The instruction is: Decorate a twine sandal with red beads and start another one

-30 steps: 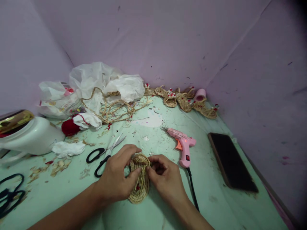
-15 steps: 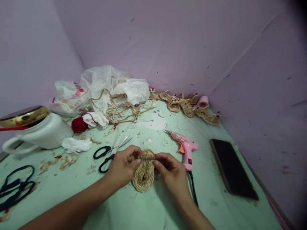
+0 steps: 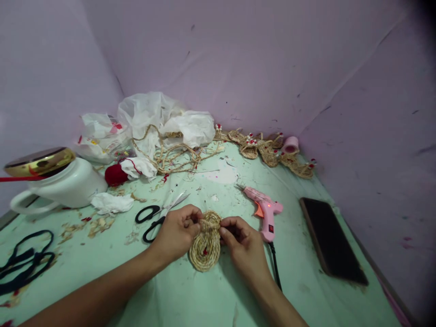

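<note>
Between my two hands is a small slipper-shaped piece of coiled straw rope [image 3: 205,250], with a red spot near its wide lower end. My left hand [image 3: 180,230] pinches the left edge of its upper part, fingers curled. On the opposite edge, my right hand [image 3: 240,236] grips it between thumb and fingers. A braided band crosses the piece where both hands hold it. Scissors with black handles [image 3: 152,222] lie open by my left hand, partly covered by it. Just beyond my right hand rests a pink glue gun [image 3: 267,211] with an orange light showing.
A dark phone [image 3: 332,240] lies at right. Finished-looking straw slippers [image 3: 269,154] with red and white beads line the back wall beside a pink roll [image 3: 290,145]. Loose rope [image 3: 177,156], plastic bags [image 3: 150,111], red yarn [image 3: 116,175], a white pot [image 3: 73,181] and dark cord [image 3: 32,259] occupy the left.
The whole view has shifted slightly, so things sit a little further right. Both hands keep hold of the straw slipper, whose upper end now shows more of its coils above the band.
</note>
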`<state>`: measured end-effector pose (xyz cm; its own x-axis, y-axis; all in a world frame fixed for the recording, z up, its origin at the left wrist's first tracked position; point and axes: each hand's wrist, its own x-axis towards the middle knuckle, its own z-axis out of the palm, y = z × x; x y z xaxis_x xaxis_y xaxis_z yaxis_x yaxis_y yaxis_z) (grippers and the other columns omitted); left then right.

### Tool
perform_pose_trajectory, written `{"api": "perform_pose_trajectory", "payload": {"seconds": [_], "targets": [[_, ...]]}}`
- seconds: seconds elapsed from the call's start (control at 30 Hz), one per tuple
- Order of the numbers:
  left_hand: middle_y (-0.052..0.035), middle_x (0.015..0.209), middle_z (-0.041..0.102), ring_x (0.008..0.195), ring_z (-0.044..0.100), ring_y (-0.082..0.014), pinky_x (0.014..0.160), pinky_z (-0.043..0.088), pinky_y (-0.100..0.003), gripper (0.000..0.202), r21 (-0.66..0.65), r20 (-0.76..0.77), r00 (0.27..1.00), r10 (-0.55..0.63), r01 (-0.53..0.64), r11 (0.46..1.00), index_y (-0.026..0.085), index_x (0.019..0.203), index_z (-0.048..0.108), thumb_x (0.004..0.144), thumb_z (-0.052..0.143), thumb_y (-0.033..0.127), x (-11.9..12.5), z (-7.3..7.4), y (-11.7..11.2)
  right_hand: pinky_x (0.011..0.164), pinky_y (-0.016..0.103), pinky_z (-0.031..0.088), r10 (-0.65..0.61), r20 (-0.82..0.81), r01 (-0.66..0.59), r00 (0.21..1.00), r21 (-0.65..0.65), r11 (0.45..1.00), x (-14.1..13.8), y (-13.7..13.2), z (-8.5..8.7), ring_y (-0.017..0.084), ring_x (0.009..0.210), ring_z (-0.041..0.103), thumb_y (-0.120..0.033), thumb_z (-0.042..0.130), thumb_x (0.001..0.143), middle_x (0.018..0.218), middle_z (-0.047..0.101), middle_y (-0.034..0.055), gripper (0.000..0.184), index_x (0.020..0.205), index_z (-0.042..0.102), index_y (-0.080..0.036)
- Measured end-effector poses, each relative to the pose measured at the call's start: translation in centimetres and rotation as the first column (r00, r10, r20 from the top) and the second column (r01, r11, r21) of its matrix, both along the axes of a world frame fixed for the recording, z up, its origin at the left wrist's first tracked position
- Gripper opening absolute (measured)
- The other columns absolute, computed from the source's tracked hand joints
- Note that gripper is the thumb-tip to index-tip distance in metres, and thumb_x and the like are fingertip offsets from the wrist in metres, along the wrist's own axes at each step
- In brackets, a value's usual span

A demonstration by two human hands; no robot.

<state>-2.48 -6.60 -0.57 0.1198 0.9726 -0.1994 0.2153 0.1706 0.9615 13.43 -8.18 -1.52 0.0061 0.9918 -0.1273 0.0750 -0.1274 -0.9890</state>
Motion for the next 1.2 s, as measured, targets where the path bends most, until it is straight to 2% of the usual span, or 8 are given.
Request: {"api": "perform_pose_trajectory", "payload": {"seconds": [0.13,0.37,0.5,0.6,0.73,0.87,1.07,1.2], "targets": [[0.0066,0.051,0.044,0.045,0.04,-0.0071,0.042,0.033,-0.018,0.009,-0.022,0.04,0.999,0.026,-0.025,0.999,0.015,0.074,0.055,0.066,0.056,0.02,0.1,0.5,0.0,0.059,0.028,0.049,0.034,-0.023,-0.033,0.999,0.007,0.999,0.1,-0.1,0.1,0.016,0.067,0.059,-0.023,0.059,0.074,0.075,0.063,0.0033,0.012,0.084,0.057,-0.017],[0.0066,0.045,0.045,0.041,0.04,-0.0067,0.039,0.032,-0.018,0.003,-0.029,0.029,0.997,0.078,-0.077,0.997,0.016,0.063,0.052,0.062,0.055,0.015,0.2,0.3,-0.2,0.055,0.027,0.047,0.018,-0.054,-0.02,0.998,-0.036,0.999,-0.1,-0.1,0.3,0.015,0.061,0.056,-0.025,0.061,0.071,0.069,0.062,0.0018,0.01,0.076,0.059,-0.017],[0.0074,0.045,0.043,0.04,0.038,-0.0057,0.039,0.032,-0.017,0.006,-0.034,0.069,0.997,0.037,-0.035,0.999,0.016,0.068,0.055,0.064,0.057,0.018,0.0,0.4,-0.3,0.055,0.027,0.047,-0.011,-0.087,0.007,0.996,-0.046,0.999,-0.1,-0.1,0.5,0.015,0.06,0.056,-0.025,0.064,0.069,0.067,0.062,0.0013,0.01,0.074,0.059,-0.017],[0.0083,0.044,0.043,0.037,0.037,-0.0047,0.035,0.029,-0.016,0.012,-0.07,0.13,0.991,0.024,-0.015,0.997,0.016,0.072,0.055,0.062,0.06,0.021,-0.1,0.8,-0.1,0.054,0.026,0.048,-0.026,-0.208,0.014,0.978,-0.056,0.998,0.1,-0.1,0.8,0.013,0.058,0.056,-0.025,0.065,0.068,0.067,0.061,0.0003,0.014,0.078,0.059,-0.017],[0.0088,0.042,0.045,0.034,0.036,-0.0035,0.032,0.026,-0.015,0.014,-0.095,0.169,0.983,0.073,-0.058,0.994,0.016,0.069,0.052,0.06,0.061,0.022,0.0,1.4,0.1,0.056,0.028,0.049,-0.025,-0.354,-0.011,0.935,-0.1,0.995,0.3,0.0,1.0,0.012,0.056,0.058,-0.027,0.067,0.066,0.07,0.064,0.0014,0.024,0.088,0.062,-0.017],[0.0089,0.042,0.045,0.034,0.039,-0.0041,0.031,0.028,-0.015,0.014,-0.103,0.185,0.977,0.108,-0.09,0.991,0.016,0.068,0.052,0.058,0.061,0.021,0.1,1.4,0.0,0.056,0.028,0.048,0.024,-0.294,-0.05,0.955,-0.079,0.996,0.4,0.2,1.2,0.012,0.053,0.056,-0.027,0.065,0.067,0.061,0.063,0.0014,0.018,0.08,0.069,-0.015],[0.0081,0.043,0.047,0.034,0.041,-0.0048,0.03,0.031,-0.015,0.017,-0.134,0.209,0.97,0.122,-0.096,0.986,0.016,0.068,0.052,0.057,0.062,0.023,0.0,1.3,-0.2,0.055,0.027,0.046,0.086,-0.228,-0.089,0.97,-0.006,0.996,0.6,0.1,1.2,0.012,0.053,0.055,-0.023,0.06,0.072,0.062,0.06,0.0008,0.017,0.084,0.071,-0.017],[0.0077,0.042,0.048,0.033,0.041,-0.0049,0.03,0.031,-0.015,0.017,-0.137,0.21,0.967,0.143,-0.115,0.984,0.015,0.068,0.053,0.056,0.062,0.023,0.1,1.4,-0.2,0.054,0.026,0.045,0.08,-0.184,-0.066,0.98,0.086,0.994,0.7,0.1,0.8,0.011,0.054,0.055,-0.016,0.057,0.073,0.069,0.059,0.0009,0.017,0.082,0.071,-0.02]]}}
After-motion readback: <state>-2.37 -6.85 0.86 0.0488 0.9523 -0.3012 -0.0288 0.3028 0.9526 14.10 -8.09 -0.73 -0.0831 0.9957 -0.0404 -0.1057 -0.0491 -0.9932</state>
